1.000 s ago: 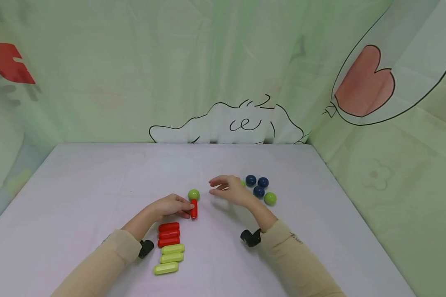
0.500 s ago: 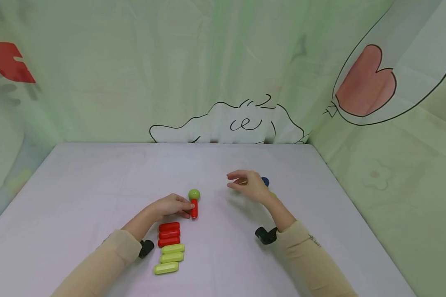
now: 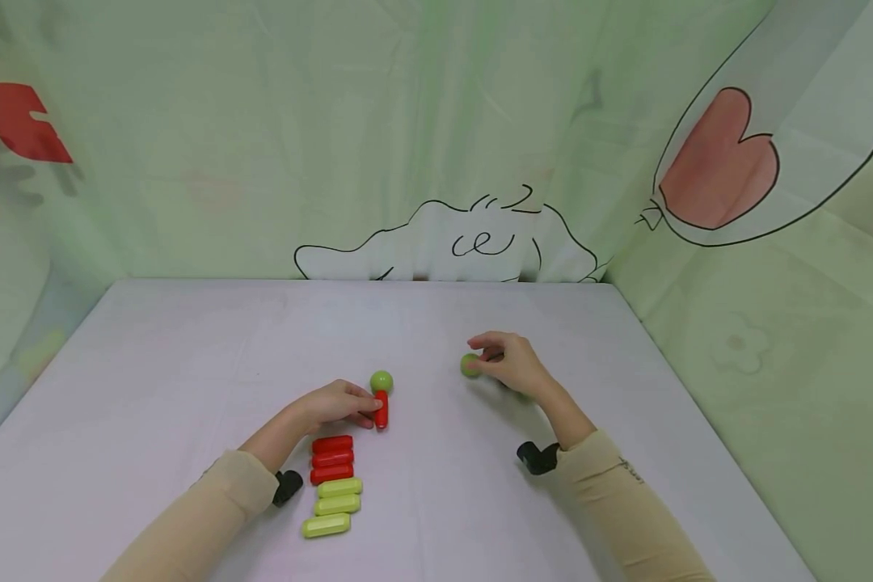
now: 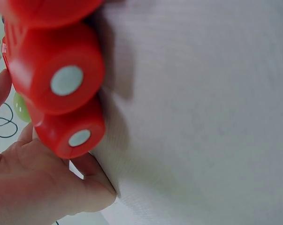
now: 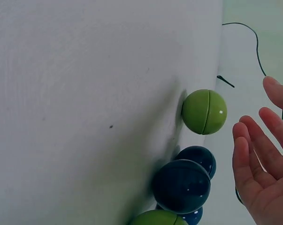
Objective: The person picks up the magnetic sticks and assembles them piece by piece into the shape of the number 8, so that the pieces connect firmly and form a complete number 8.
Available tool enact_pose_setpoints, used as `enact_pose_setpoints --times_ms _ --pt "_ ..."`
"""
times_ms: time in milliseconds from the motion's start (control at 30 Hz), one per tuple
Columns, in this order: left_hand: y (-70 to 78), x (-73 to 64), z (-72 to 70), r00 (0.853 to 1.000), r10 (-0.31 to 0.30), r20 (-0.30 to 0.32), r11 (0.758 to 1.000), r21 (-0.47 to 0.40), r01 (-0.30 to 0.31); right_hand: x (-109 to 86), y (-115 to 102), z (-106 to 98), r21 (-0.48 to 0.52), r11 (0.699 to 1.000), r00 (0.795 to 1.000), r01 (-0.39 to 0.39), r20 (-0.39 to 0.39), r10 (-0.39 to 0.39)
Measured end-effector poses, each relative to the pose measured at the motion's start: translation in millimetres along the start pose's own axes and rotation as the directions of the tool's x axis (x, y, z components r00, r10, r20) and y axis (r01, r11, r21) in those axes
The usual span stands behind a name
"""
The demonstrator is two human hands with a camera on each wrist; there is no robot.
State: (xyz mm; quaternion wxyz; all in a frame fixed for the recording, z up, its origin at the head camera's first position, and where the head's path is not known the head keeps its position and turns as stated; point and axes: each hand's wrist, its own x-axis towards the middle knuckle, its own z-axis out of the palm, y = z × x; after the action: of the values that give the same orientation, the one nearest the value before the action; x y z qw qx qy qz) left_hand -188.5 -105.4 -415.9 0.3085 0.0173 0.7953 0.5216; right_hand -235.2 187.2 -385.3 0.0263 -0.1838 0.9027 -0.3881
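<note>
Reaching farther right than 0.5 s ago with the right hand, with fingers spread and curving just beside 1 green ball. Pinching 1 red rod on the pale table with the left hand, holding it against a 2nd lime ball at its far end. Showing 3 more red rods and 3 yellow-green rods nearer, plus 3 dark blue balls near the right hand.

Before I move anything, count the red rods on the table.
4. The left hand holds one red rod, beside a green ball; three more red rods lie side by side nearer the person, just beyond the yellow-green rods. Others could be hidden under that hand.
</note>
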Motion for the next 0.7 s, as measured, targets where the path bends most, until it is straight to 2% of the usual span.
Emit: enact_pose_setpoints --times_ms 700 --pt "-0.3 -0.4 -1.1 1.0 -0.016 -0.013 1.0 -0.018 0.015 7.6 5.0 10.0 -0.1 0.991 0.994 -0.085 0.056 0.091"
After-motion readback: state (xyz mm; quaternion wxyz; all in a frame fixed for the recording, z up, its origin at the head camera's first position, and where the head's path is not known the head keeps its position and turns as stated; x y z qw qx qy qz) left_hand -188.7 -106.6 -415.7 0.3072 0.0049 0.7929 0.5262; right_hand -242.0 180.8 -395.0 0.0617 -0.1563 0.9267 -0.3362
